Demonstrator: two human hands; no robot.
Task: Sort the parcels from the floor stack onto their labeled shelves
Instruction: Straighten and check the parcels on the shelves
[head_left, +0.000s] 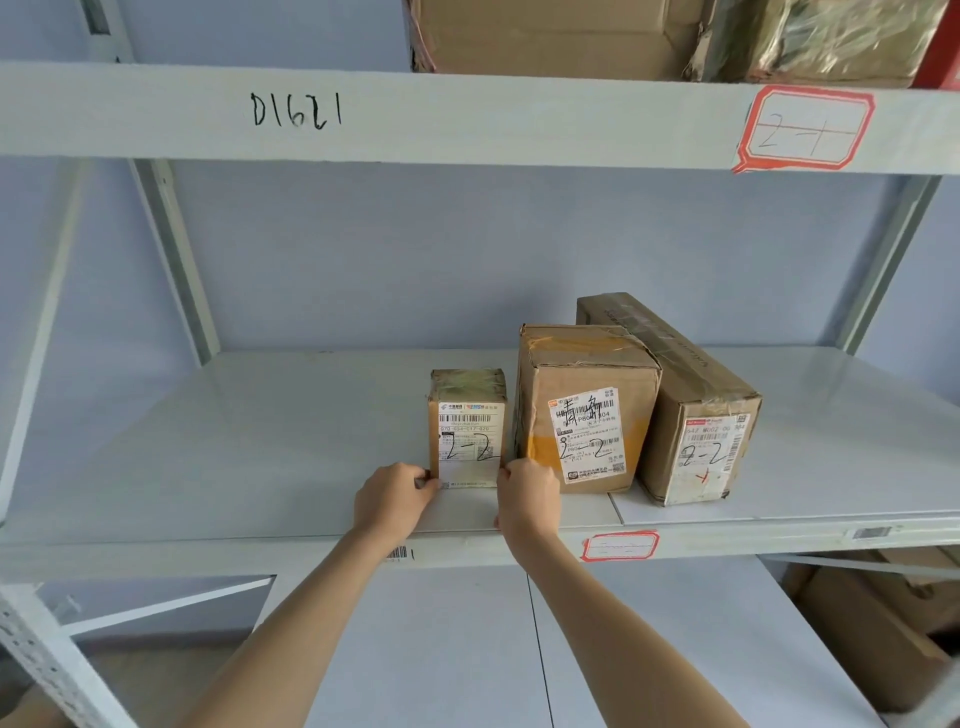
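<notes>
Three parcels stood in a row on the middle shelf (260, 441), each with "2-2" handwritten on its shipping label. The small parcel (467, 428) sat upright near the shelf's front edge, at about the centre of the view. The left hand (392, 501) pressed against its lower corner at 9 o'clock, fingers curled in and touching the cardboard, while the right hand (527, 501) pressed the opposite lower corner at 3 o'clock, so the box was clamped between the two. Both forearms reached up from 6 o'clock. Just beside the small parcel, at its 3 o'clock, stood the medium parcel (587, 410), a taller carton with yellow tape and a white label; whether the two touched could not be told. Against that one, farther toward 3 o'clock, lay the long parcel (696, 415), running back toward the wall with its labelled end facing forward. A red-bordered tag (620, 545) with faint writing was stuck on the shelf's front rail at 5 o'clock from the hands. On the upper rail (467, 114), at 12 o'clock, "D1621" was written in marker, and a red-bordered sticker (808, 127) at 1 o'clock read "2-1". Above it, more cardboard boxes (556, 36) rested on the top shelf.
</notes>
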